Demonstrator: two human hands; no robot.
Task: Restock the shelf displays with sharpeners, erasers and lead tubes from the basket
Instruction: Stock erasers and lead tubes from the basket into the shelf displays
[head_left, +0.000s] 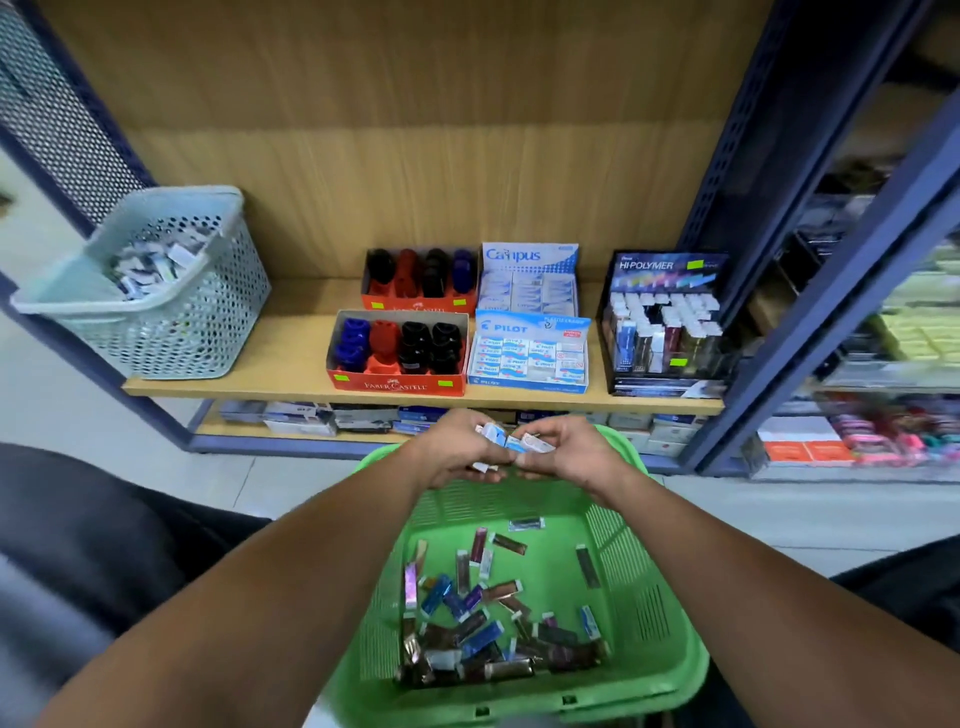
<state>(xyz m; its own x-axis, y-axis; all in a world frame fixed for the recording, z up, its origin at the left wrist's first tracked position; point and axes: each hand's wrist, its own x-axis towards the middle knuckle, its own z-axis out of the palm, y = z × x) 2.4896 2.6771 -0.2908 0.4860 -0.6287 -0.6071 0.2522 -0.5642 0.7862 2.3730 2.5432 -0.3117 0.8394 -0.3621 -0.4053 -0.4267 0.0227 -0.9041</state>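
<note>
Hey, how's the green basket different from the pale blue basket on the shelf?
The green basket sits low in front of the person, under both hands; the pale blue basket stands on the wooden shelf, at its left end. The green basket holds dark and blue lead tubes; the pale blue basket holds small white packets. Both are perforated plastic.

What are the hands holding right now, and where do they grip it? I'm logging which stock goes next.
Small white-and-blue erasers: left hand and right hand pinch them in the fingertips; exact grip hidden.

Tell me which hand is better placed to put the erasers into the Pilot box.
Probably the right hand: it grips erasers and lies nearer below the Pilot box; the left hand, also holding some, lies further left.
</note>
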